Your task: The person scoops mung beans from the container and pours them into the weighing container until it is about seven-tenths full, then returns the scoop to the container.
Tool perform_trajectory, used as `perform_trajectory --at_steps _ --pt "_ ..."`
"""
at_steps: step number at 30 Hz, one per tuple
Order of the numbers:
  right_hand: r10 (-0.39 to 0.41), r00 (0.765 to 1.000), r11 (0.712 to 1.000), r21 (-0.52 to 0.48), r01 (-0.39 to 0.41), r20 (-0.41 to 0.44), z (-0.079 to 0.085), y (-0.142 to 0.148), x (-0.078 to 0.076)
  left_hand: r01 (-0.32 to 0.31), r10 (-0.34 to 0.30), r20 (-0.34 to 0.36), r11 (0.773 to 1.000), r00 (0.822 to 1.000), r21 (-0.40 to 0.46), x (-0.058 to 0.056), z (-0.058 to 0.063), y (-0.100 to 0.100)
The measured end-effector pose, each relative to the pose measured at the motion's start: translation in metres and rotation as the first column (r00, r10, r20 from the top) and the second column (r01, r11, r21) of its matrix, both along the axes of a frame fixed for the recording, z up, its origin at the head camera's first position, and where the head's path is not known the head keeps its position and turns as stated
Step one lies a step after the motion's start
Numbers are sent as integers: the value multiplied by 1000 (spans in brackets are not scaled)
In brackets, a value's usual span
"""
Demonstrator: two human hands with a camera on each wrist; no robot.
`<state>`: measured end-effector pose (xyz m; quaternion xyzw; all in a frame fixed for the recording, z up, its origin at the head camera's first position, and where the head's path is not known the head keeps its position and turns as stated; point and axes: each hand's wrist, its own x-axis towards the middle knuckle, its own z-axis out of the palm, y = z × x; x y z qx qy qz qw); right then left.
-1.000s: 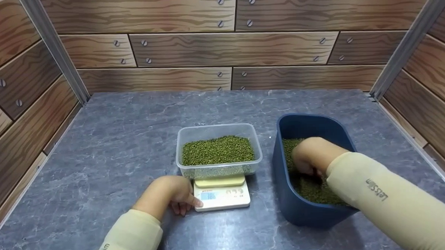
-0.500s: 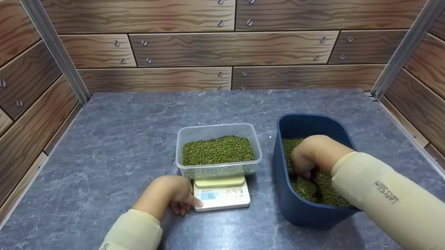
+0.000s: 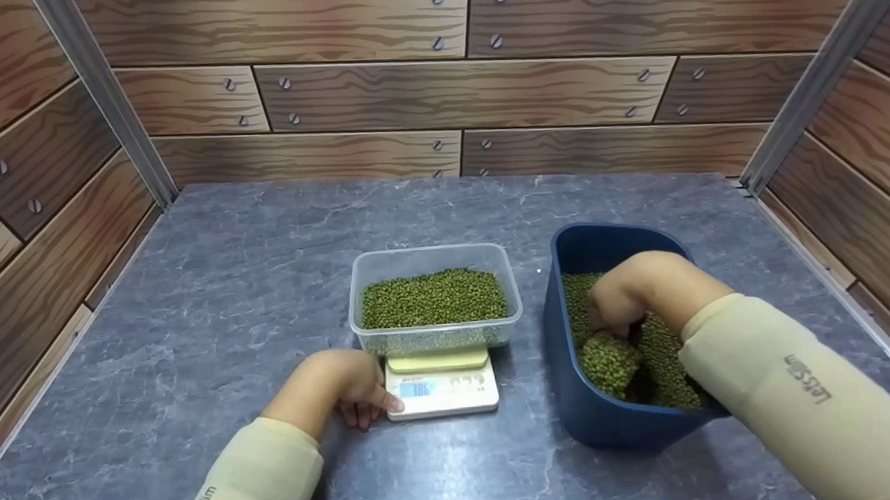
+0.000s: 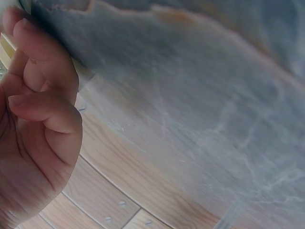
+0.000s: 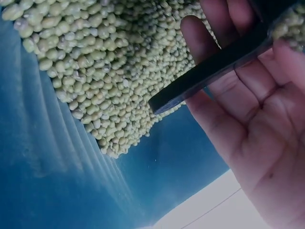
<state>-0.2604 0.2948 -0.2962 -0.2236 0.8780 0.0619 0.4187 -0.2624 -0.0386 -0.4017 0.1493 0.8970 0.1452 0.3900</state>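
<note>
My right hand (image 3: 631,291) is inside the blue bin (image 3: 584,417), holding a scoop by its black handle (image 5: 209,69). Green mung beans are heaped in the scoop (image 3: 608,363), close over the beans (image 3: 664,368) in the bin; its bowl is mostly hidden. A white kitchen scale (image 3: 444,408) with a lit display stands left of the bin. On its yellow platform sits a clear plastic container (image 3: 437,329) partly filled with mung beans. My left hand (image 3: 349,378) holds the scale's front left corner, one digit on top; its other fingers (image 4: 52,114) are curled beside it.
The blue-grey marbled table (image 3: 228,274) spreads around the scale and bin. Wood-patterned walls (image 3: 378,95) with metal corner posts (image 3: 100,92) enclose the back and both sides. Pale sleeves (image 3: 789,385) cover both forearms.
My right hand has drawn back and up slightly within the bin, and the heaped scoop has come into view above the beans. The left hand, scale and container stay put.
</note>
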Motion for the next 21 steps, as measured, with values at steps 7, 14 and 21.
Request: perform_trajectory --at_steps 7,14,21 --pt "32 999 992 -120 -28 29 11 12 -5 -7 7 -3 1000 1000 4 0 0 0" --pt "-12 1000 989 -149 13 11 27 25 -8 -17 17 -4 1000 1000 14 2 2 0" --pt "-50 999 988 -145 51 7 37 31 -10 -5 5 -3 1000 1000 8 2 3 0"
